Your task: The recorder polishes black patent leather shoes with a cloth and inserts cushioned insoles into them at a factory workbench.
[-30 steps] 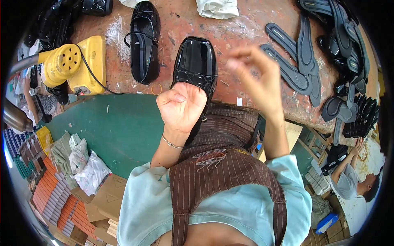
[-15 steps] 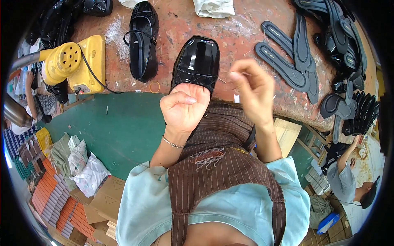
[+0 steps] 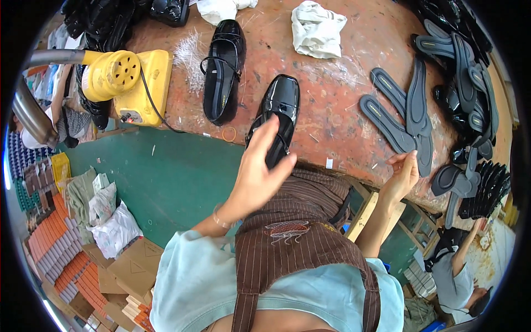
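The black shoe is lying on the counter at upper centre of the frame, directly up and slightly right from the left hand. Its long axis is running nearly up and down, leaning a little right, with the toe pointing away from the person and the heel toward them. The left hand is clearly the nearer one, its fingers overlapping the shoe's opening; whether they are touching it, I cannot tell. That hand is spreading wide, thumb apart, holding nothing visible. The right hand, right of centre, is curling beside the grey insoles; whether its fingertips are meeting or pinching anything, I cannot tell.
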`<action>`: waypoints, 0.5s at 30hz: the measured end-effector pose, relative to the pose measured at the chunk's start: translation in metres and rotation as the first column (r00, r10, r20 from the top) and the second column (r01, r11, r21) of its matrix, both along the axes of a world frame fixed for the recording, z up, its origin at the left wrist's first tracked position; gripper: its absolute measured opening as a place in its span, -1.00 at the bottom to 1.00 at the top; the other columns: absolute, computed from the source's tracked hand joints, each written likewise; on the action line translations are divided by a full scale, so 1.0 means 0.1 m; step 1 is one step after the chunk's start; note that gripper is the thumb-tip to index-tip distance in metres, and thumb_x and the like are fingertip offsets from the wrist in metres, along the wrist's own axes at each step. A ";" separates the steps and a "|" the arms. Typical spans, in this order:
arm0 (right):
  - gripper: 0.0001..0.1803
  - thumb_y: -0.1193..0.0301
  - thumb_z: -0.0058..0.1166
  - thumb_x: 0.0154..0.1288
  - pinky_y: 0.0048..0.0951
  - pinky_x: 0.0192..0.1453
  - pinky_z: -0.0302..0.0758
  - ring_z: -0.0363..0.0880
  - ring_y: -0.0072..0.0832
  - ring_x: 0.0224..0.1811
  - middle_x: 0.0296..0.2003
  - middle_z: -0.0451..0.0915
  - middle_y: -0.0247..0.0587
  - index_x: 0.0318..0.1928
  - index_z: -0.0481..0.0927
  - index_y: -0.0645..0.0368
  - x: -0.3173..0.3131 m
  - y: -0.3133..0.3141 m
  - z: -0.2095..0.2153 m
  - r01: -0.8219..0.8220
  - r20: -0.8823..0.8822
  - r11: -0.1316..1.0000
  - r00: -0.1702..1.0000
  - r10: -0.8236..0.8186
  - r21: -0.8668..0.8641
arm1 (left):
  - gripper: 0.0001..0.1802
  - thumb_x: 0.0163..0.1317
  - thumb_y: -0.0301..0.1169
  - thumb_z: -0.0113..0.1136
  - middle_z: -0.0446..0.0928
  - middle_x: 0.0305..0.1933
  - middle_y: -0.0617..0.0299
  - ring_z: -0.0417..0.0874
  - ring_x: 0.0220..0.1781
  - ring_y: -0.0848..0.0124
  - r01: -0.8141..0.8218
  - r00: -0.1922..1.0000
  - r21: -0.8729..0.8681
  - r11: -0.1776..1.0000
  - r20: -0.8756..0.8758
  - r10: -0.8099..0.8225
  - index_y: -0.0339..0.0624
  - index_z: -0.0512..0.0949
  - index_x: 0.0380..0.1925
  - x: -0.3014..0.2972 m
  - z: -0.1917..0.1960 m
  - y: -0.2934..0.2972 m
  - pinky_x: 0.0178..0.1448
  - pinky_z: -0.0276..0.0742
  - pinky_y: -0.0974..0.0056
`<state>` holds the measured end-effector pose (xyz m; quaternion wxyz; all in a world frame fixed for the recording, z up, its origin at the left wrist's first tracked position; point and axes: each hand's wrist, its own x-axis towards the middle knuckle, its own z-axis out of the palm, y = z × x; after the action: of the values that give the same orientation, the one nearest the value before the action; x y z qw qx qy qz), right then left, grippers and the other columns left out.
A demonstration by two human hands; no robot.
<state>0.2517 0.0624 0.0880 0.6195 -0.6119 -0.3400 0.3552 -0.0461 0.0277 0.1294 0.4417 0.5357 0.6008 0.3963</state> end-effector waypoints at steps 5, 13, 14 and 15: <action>-0.57 0.25 -0.01 0.53 -0.63 -0.44 0.17 0.26 -0.77 -0.56 -0.64 0.38 -0.51 -0.53 0.50 0.17 -0.13 0.04 0.04 -0.031 0.244 0.992 0.968 0.059 -0.120 | -0.49 -0.02 -0.09 0.46 0.58 -0.36 0.17 0.53 -0.09 0.17 0.295 0.559 -0.075 0.953 -0.795 -0.236 -0.14 0.56 -0.15 -0.08 -0.06 -0.39 0.30 0.20 -0.05; -0.84 0.54 0.19 0.26 -0.41 -0.26 0.53 0.64 -0.42 -0.38 -0.39 0.63 -0.14 -0.13 0.61 0.22 0.07 -0.01 0.04 0.109 0.644 0.992 0.763 -0.047 -0.057 | -0.65 0.08 -0.43 0.45 0.52 -0.28 0.30 0.54 -0.19 0.50 -0.070 0.998 -0.181 0.981 -0.017 0.068 -0.35 0.58 -0.16 -0.73 0.38 -0.22 -0.02 0.49 0.32; -0.83 0.55 0.19 0.25 -0.38 -0.22 0.55 0.66 -0.38 -0.32 -0.33 0.64 -0.12 -0.14 0.61 0.21 0.15 -0.03 0.05 0.124 0.653 0.992 0.754 -0.069 -0.038 | -0.63 0.10 -0.45 0.43 0.50 -0.17 0.23 0.54 -0.13 0.45 -0.006 1.000 -0.104 0.995 0.018 0.008 -0.36 0.57 -0.10 -0.93 0.48 -0.16 0.01 0.48 0.31; -0.83 0.55 0.19 0.25 -0.38 -0.22 0.55 0.66 -0.38 -0.32 -0.33 0.64 -0.12 -0.14 0.61 0.21 0.18 -0.05 0.05 0.162 0.661 0.986 0.743 -0.104 -0.027 | -0.60 0.11 -0.44 0.43 0.50 -0.17 0.21 0.52 -0.07 0.42 -0.090 0.988 0.069 0.994 -0.117 0.097 -0.36 0.57 -0.07 -1.01 0.52 -0.12 0.06 0.45 0.27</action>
<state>0.2701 0.0571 0.0933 0.4582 -0.7455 -0.4762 0.0861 -0.1476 0.0155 0.1810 0.3683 0.5435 0.6378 0.4027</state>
